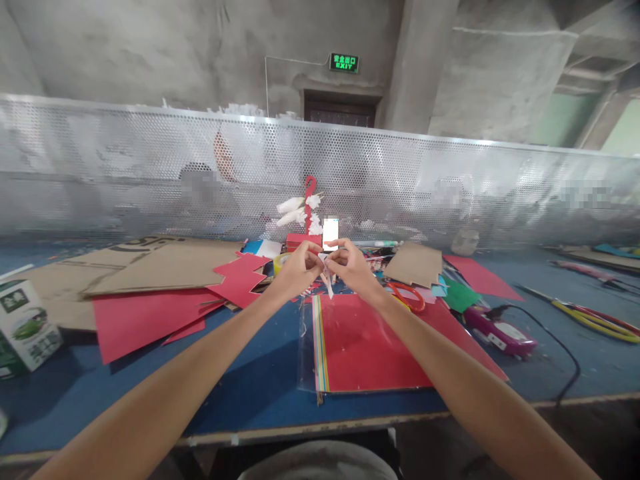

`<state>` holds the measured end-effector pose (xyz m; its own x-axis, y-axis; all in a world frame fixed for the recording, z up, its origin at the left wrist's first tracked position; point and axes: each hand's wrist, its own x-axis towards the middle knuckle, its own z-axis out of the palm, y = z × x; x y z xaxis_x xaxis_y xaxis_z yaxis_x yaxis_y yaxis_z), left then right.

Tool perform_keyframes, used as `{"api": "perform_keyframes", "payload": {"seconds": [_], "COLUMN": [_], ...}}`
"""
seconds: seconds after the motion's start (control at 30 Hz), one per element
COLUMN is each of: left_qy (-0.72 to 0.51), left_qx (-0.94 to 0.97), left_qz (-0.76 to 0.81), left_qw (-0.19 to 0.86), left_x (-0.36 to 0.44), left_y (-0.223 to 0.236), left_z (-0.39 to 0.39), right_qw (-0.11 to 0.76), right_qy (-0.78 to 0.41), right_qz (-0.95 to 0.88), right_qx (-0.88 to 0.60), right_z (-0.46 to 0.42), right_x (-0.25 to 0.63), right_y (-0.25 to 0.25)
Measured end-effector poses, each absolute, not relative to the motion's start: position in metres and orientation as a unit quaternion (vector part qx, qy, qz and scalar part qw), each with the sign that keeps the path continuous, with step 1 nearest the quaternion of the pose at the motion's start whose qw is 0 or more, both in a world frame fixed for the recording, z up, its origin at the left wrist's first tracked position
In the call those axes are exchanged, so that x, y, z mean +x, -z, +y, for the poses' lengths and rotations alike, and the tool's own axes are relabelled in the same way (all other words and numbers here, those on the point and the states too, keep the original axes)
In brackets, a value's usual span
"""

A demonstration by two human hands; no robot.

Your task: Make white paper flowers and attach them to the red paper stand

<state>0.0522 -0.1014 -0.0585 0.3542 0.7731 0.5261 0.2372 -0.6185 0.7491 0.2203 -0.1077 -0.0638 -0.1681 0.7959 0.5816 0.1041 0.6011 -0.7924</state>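
My left hand [303,270] and my right hand [353,265] meet over the middle of the table, fingers pinched together. Between them is a small whitish strip [329,287], thin like paper or tape, its lower end hanging down. Both hands' fingertips close on its upper part. Just behind the hands stands a phone [331,235] with a bright screen. A red hooked stand [309,200] with white flower-like pieces [293,210] rises behind and slightly left. Below my right forearm lies a clear packet of red sheets [370,347], with other colours along its left edge.
Cardboard [155,267] and red sheets [135,317] cover the left side, near a drink carton [27,327]. Orange-handled scissors [407,297], a purple power bank [503,333] with a black cable, and yellow-handled pliers or shears [595,317] lie right. A perforated metal panel [150,173] borders the back.
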Motion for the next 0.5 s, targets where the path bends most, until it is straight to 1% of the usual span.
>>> {"api": "perform_keyframes", "payload": {"seconds": [0.1, 0.3, 0.5], "left_qy": [-0.469, -0.468, -0.472], "left_qx": [0.764, 0.755, 0.754], "left_qz": [0.331, 0.325, 0.325], "left_qw": [0.295, 0.325, 0.319], "left_x": [0.0520, 0.0504, 0.0525], "left_y": [0.0587, 0.0613, 0.0622], "left_z": [-0.0993, -0.0940, -0.0938], "right_qw": [0.559, 0.557, 0.561], "right_qy": [-0.299, -0.318, -0.272], "right_qz": [-0.705, -0.697, -0.713], "right_qx": [-0.318, -0.322, -0.321], "right_z": [-0.1074, -0.1074, -0.1051], "right_x": [0.2203, 0.2205, 0.2217], "right_y": [0.0647, 0.0649, 0.0655]}}
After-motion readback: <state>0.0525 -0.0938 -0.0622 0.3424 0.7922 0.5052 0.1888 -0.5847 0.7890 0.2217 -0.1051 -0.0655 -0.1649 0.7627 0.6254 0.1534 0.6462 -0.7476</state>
